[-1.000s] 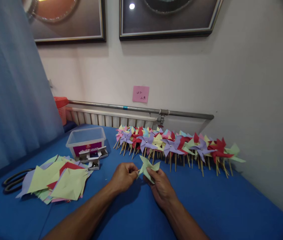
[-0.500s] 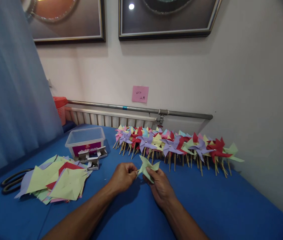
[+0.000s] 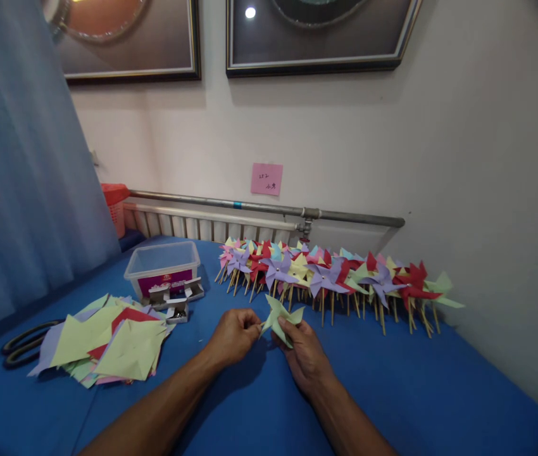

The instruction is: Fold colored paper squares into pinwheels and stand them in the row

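Observation:
A pale green paper pinwheel (image 3: 282, 317) is held above the blue table (image 3: 392, 386) between both hands. My left hand (image 3: 233, 335) pinches its left side with closed fingers. My right hand (image 3: 304, 356) grips it from below and the right, thumb on the paper. Behind the hands a long row of finished pinwheels (image 3: 335, 275) in purple, red, yellow, pink and green on wooden sticks lies along the wall. Whether a stick is in the held pinwheel is hidden by the fingers.
A pile of cut coloured paper sheets (image 3: 107, 345) lies at the left, with black scissors (image 3: 25, 345) beside it. A clear plastic box (image 3: 163, 263) and small open boxes (image 3: 176, 297) stand behind the pile. A radiator pipe (image 3: 269, 209) runs along the wall.

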